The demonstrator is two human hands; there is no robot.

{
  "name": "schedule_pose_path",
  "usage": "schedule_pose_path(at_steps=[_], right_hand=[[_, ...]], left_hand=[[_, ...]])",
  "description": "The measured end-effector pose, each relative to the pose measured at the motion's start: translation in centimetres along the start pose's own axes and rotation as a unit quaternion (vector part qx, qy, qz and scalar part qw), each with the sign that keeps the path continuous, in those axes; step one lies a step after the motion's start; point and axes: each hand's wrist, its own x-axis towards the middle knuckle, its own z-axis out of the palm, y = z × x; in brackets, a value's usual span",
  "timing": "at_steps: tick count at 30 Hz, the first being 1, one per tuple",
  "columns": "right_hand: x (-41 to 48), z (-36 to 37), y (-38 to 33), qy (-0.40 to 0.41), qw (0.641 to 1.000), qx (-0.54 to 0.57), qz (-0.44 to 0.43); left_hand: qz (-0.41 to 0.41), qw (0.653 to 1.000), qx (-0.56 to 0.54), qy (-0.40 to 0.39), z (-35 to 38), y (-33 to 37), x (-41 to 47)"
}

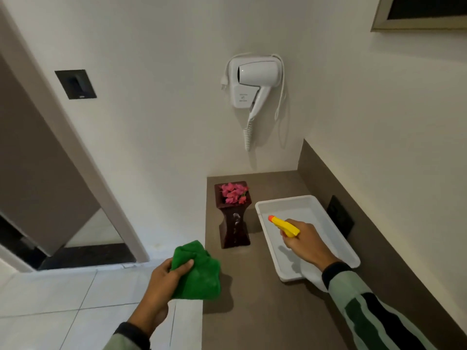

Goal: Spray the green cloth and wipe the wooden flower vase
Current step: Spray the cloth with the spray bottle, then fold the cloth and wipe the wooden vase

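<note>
My left hand [166,279] grips a bunched green cloth [199,274] above the counter's left edge. My right hand [303,242] holds a spray bottle with a yellow head and orange nozzle [283,224] over the white tray; the nozzle points left toward the vase, and the bottle's body is hidden by the hand. The dark wooden flower vase [234,223] stands upright on the brown counter [265,311], with pink flowers [233,193] in its top. It is between my two hands and a little farther back.
A white rectangular tray [336,238] lies on the counter to the right of the vase. A wall-mounted white hair dryer [255,84] hangs above with a coiled cord. A dark socket plate [340,215] sits on the backsplash. A doorway and tiled floor [63,299] lie left.
</note>
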Motion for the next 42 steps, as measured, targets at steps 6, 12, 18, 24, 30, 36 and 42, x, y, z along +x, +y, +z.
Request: schedule_pose_path(at_steps=[6,12,18,24,30,36,42], right_hand=[[-0.9,0.0,0.3,-0.041,0.996,-0.072,0.016],[0.6,-3.9,-0.8,0.138,0.978,-0.153,0.023],[4.0,-6.3,0.6,0.092,0.984,-0.093,0.124],[5.7,-4.0,3.7,0.119,0.978,-0.024,0.17],[5.5,-4.1,5.2,0.137,0.953,0.069,0.262],[-1.9,0.5,-0.5,0.154,0.935,0.24,0.21],[-4.7,6.5,-5.3,-0.221,0.857,0.441,0.148]], left_hand=[[-0.006,0.998,-0.057,0.009,-0.7,-0.2,-1.6],[-0.028,0.996,-0.088,-0.006,0.0,0.3,-1.5],[-0.038,0.996,-0.083,-0.008,1.6,0.4,-1.1],[-0.031,0.997,-0.062,-0.03,2.8,0.2,-1.1],[-0.032,0.995,-0.049,-0.078,3.3,0.1,-1.3],[-0.034,0.99,-0.073,-0.115,3.8,1.1,-0.2],[0.002,0.975,-0.012,-0.221,5.6,2.8,0.6]])
